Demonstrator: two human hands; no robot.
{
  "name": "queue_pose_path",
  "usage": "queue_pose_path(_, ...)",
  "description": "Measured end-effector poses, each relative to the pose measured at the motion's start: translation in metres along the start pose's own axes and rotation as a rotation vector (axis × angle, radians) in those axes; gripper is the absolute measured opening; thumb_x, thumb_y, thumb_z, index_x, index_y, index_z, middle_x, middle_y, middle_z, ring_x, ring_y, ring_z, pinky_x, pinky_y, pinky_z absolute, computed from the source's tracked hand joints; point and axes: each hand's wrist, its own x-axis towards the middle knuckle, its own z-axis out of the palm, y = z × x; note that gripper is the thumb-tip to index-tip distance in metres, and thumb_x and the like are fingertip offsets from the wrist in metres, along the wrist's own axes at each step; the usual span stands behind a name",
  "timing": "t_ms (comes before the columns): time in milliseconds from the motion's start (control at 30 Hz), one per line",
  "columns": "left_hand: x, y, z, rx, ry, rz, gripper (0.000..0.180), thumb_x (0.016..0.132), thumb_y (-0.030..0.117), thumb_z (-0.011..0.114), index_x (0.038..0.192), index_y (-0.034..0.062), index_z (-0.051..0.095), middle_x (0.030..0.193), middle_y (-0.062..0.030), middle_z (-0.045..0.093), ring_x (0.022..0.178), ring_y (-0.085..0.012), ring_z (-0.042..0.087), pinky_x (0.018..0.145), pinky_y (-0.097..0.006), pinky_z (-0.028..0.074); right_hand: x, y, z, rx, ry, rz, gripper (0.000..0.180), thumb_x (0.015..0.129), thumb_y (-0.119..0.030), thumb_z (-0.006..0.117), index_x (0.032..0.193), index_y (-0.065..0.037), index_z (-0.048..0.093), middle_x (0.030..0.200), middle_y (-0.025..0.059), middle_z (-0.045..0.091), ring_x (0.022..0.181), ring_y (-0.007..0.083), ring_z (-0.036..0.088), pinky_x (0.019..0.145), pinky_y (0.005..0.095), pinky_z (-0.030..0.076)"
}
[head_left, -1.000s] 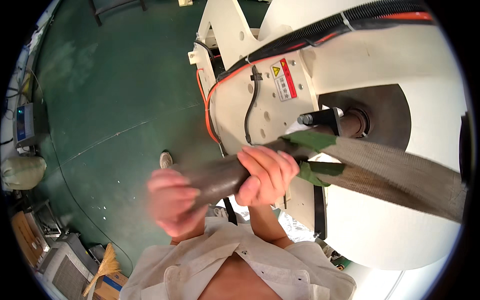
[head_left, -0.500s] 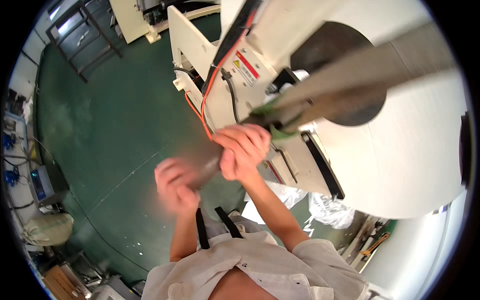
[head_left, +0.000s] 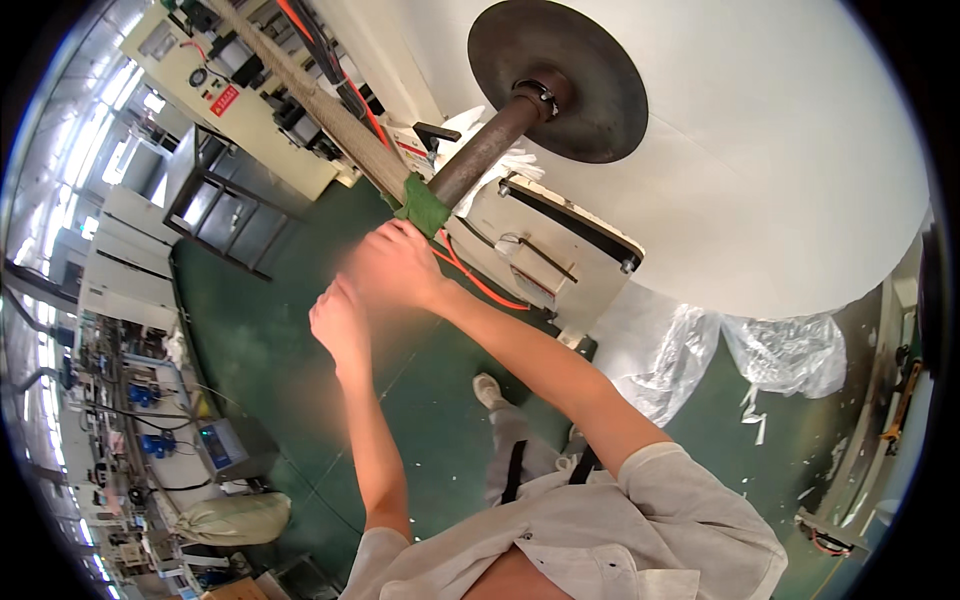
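A dark metal shaft (head_left: 488,146) runs out from the hub of a black round plate (head_left: 608,75), slanting down and left toward me. A beige lifting sling (head_left: 345,130) comes from the upper left and meets the shaft where a green wrap (head_left: 425,206) sits. My right hand (head_left: 397,262) is closed just below the green wrap, in line with the shaft. Farther down that same line is my left hand (head_left: 343,318), its fingers curled. Blur covers the space between both hands, and they hide the shaft's near end.
A huge white roll (head_left: 760,150) stands behind the black plate. Below it are a cream machine frame (head_left: 575,255), orange hose (head_left: 480,285) and crumpled clear plastic film (head_left: 785,352). A metal stand (head_left: 225,205) is at far left; a sack (head_left: 235,518) lies lower left.
The view has swung, so plate and roll sit higher and farther left. The sling, blurred across the right before, now runs to the upper left. Both hands stay near the shaft's end.
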Motion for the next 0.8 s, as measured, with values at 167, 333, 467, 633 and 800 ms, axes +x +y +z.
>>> queue_pose_path(167,-0.011,0.021,-0.008,-0.132,0.079,-0.012,0.041,0.097,0.037,0.044,0.082,0.0071,0.068,0.071,-0.0172,0.065,0.065,-0.0384,0.062,0.058,-0.047,0.048,-0.006,0.000,-0.013,-0.007,0.015,0.028,0.013,0.074,-0.019,0.062,0.071,-0.006,0.061,0.076,0.0063,0.060,0.085,0.0254,0.056,0.089,0.0401,0.044)
queue_pose_path(333,-0.014,0.038,-0.003,-0.317,0.279,0.038,0.034,0.095,0.032,0.051,0.080,0.0082,0.070,0.067,-0.0145,0.064,0.058,-0.0342,0.061,0.053,-0.042,0.046,-0.007,0.009,-0.020,-0.019,0.019,0.055,0.013,0.073,-0.018,0.062,0.069,-0.006,0.061,0.073,0.0065,0.059,0.084,0.0255,0.056,0.089,0.0400,0.044)
queue_pose_path(467,-0.003,0.042,0.002,-0.361,0.313,0.056,0.031,0.094,0.029,0.054,0.079,0.0084,0.071,0.065,-0.0136,0.064,0.055,-0.0329,0.060,0.051,-0.040,0.045,-0.001,0.017,-0.016,-0.029,0.044,0.072,0.012,0.073,-0.017,0.062,0.069,-0.006,0.060,0.073,0.0065,0.059,0.082,0.0258,0.056,0.089,0.0399,0.044)
queue_pose_path(633,0.014,0.046,0.010,-0.407,0.334,0.078,0.028,0.093,0.027,0.055,0.079,0.0084,0.071,0.064,-0.0134,0.063,0.054,-0.0316,0.059,0.050,-0.039,0.045,0.006,0.035,0.002,-0.057,0.118,0.046,0.010,0.069,-0.016,0.062,0.067,-0.006,0.058,0.071,0.0058,0.058,0.078,0.0249,0.056,0.083,0.0391,0.046)
queue_pose_path(800,0.020,0.051,0.004,-0.318,0.271,0.065,0.027,0.092,0.024,0.056,0.078,0.0074,0.071,0.063,-0.0126,0.063,0.052,-0.0294,0.058,0.050,-0.038,0.045,0.006,0.043,0.008,-0.060,0.134,0.003,0.009,0.066,-0.015,0.061,0.066,-0.007,0.057,0.069,0.0044,0.056,0.074,0.0232,0.055,0.076,0.0370,0.047)
